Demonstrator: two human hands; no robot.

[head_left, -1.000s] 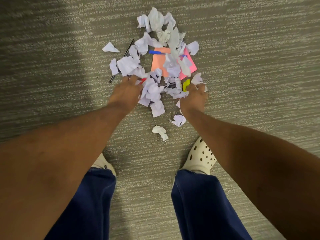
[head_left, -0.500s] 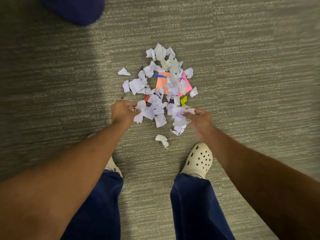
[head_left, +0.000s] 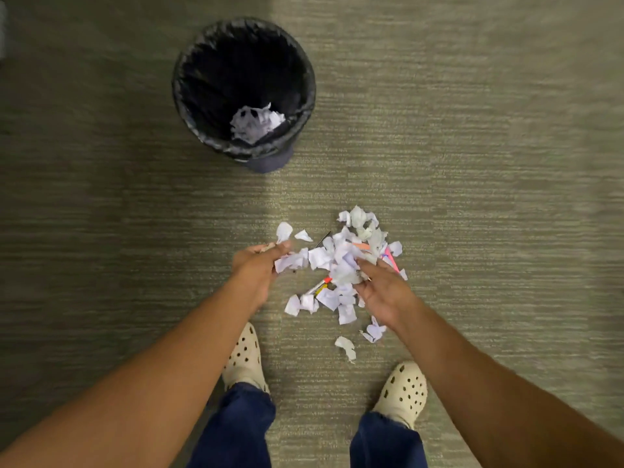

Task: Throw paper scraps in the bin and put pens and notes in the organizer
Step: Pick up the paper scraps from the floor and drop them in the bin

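Left hand (head_left: 258,266): we find it gripping white scraps (head_left: 291,260).
Right hand (head_left: 381,292): fingers curled round a bunch of scraps.
Pile (head_left: 354,244): on the carpet (head_left: 472,163), between and beyond both hands; pens and notes partly buried.
Bin (head_left: 305,96): far left, well apart, scraps inside.

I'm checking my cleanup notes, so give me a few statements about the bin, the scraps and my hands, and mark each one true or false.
1. The bin already has crumpled paper at its bottom. True.
2. Both hands are empty. False: the left hand and the right hand each grip paper scraps.
3. The bin has a black liner. True.
4. The floor is clear of scraps. False: many lie on the carpet.
5. The person is barefoot. False: they wear cream clogs.
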